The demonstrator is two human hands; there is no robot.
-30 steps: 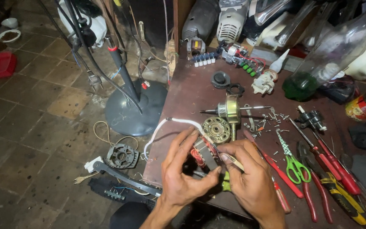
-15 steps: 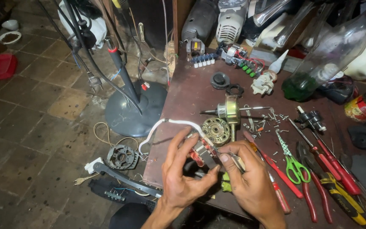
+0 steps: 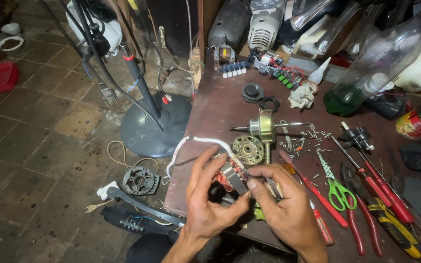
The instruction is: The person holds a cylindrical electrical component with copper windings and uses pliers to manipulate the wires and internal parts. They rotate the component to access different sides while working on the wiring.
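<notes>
Both hands meet at the near edge of the workbench (image 3: 220, 112), left hand (image 3: 210, 204) at nine o'clock of the right hand (image 3: 286, 212), the small motor part (image 3: 232, 174) pinched between them. At twelve o'clock from it lies the round end plate (image 3: 248, 149), with the rotor on its shaft (image 3: 266, 126) just behind. The scissors (image 3: 334, 182) lie at three o'clock, screwdrivers (image 3: 371, 175) and pliers (image 3: 361, 219) beyond them. The fan base (image 3: 154, 124) stands on the floor at ten o'clock, the motor housing (image 3: 140, 180) at nine.
</notes>
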